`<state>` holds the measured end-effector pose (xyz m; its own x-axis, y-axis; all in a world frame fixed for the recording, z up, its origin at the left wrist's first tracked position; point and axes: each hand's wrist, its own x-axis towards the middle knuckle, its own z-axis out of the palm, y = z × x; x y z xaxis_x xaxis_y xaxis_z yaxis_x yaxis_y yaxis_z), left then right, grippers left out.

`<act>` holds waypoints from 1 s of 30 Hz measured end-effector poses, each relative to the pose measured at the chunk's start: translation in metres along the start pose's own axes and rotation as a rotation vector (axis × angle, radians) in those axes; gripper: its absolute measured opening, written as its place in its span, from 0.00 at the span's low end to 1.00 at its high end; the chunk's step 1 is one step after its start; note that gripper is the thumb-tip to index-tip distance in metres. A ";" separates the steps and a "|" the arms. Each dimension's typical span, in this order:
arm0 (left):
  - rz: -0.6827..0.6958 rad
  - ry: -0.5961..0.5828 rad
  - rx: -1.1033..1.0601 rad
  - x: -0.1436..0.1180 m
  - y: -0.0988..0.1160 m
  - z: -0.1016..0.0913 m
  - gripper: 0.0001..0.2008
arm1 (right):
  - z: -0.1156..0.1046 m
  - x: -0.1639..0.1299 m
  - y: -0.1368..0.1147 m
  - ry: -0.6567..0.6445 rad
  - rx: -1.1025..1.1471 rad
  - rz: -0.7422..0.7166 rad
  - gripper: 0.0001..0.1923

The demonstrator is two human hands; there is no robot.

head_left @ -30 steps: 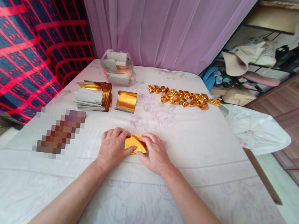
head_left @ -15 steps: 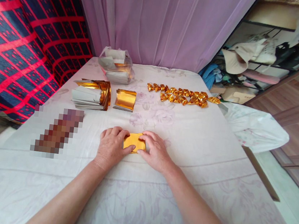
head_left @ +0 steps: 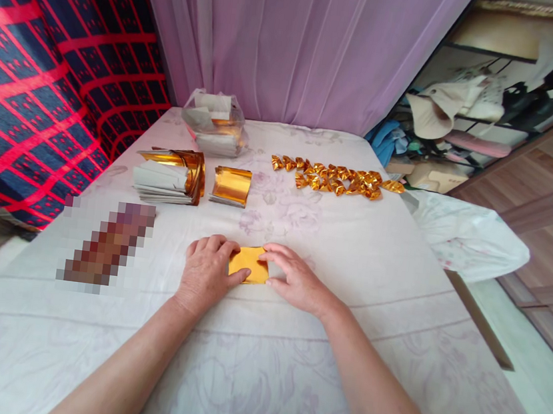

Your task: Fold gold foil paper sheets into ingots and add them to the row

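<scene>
A square of gold foil paper lies on the cloth-covered table in front of me. My left hand grips its left side, the thumb pressed on top and the fingers curled along the upper left edge. At the other side, my right hand is open, index fingertip at the upper right corner, thumb apart from the fingers and just beyond the right edge. Farther back are a small stack of gold foil sheets and a bigger stack of foil sheets with pale backs.
Twisted gold foil pieces lie in rows at the back right. A clear plastic bag of foil sheets stands at the back left. A blurred-out item is on the left. A white plastic bag hangs beyond the right edge.
My right hand has drawn slightly right, its thumb coming off the foil paper. The sheet's right side looks flatter now. My left hand stays in place.
</scene>
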<state>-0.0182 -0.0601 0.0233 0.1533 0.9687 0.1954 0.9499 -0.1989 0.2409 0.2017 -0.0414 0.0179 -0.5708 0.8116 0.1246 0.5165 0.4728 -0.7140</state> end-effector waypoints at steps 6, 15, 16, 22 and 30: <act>-0.026 -0.028 0.005 0.001 0.003 -0.004 0.17 | 0.004 0.003 0.020 0.322 0.271 0.153 0.13; -0.010 -0.009 0.015 0.000 0.003 -0.003 0.16 | 0.035 -0.004 -0.031 0.333 -0.248 -0.059 0.17; -0.007 -0.005 0.015 0.000 0.002 -0.003 0.16 | 0.037 -0.006 -0.035 0.283 -0.312 -0.065 0.17; -0.002 -0.001 0.014 -0.001 0.002 -0.002 0.18 | 0.036 -0.019 -0.026 0.203 -0.468 -0.045 0.14; 0.005 0.009 0.018 0.000 0.002 -0.001 0.17 | 0.037 -0.016 -0.022 0.361 -0.383 0.037 0.07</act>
<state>-0.0171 -0.0610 0.0248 0.1557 0.9663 0.2051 0.9540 -0.2010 0.2224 0.1761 -0.0770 0.0062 -0.3267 0.8645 0.3819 0.7669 0.4787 -0.4275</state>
